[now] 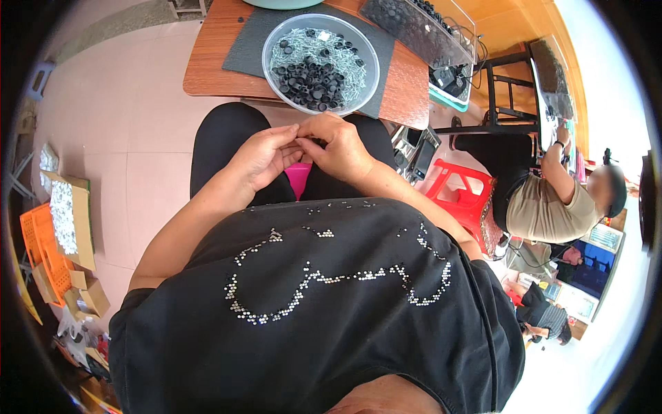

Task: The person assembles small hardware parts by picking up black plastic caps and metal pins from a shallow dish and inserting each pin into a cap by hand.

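Hands pinch something small and dark (mostly hidden) near bowl.

wooden table, dark mat, clear bowl

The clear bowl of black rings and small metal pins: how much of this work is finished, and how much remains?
No finished pieces can be told apart, so what is done is unclear. In hand: the left hand and right hand meet over the lap, pinching a small dark part too small to identify. Left: the clear bowl on the wooden table holds many loose black rings and metal pins.
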`<act>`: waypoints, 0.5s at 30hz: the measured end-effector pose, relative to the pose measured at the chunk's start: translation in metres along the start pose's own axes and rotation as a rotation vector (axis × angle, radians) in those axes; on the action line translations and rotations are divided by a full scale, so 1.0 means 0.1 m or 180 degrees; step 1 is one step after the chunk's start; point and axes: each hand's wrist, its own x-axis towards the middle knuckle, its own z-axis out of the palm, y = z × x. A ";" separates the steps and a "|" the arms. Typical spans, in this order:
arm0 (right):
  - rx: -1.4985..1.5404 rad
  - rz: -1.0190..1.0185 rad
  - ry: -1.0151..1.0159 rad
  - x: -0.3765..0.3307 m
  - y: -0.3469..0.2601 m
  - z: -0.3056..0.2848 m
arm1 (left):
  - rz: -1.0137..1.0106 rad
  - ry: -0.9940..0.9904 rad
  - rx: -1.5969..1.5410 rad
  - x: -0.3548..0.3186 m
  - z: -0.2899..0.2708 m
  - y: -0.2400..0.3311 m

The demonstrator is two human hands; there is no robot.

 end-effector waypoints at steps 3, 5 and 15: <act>-0.0069 -0.0295 0.0098 0.04 0.08 -0.12 | 0.0013 0.0139 -0.0177 0.06 -0.11 -0.02; -0.0577 0.0191 0.0355 0.12 0.27 -0.30 | -0.0009 0.0293 -0.0232 0.05 -0.11 0.02; -0.2603 0.0908 -0.0304 0.68 1.09 -0.57 | -0.0102 0.0564 -0.0276 0.02 -0.12 0.11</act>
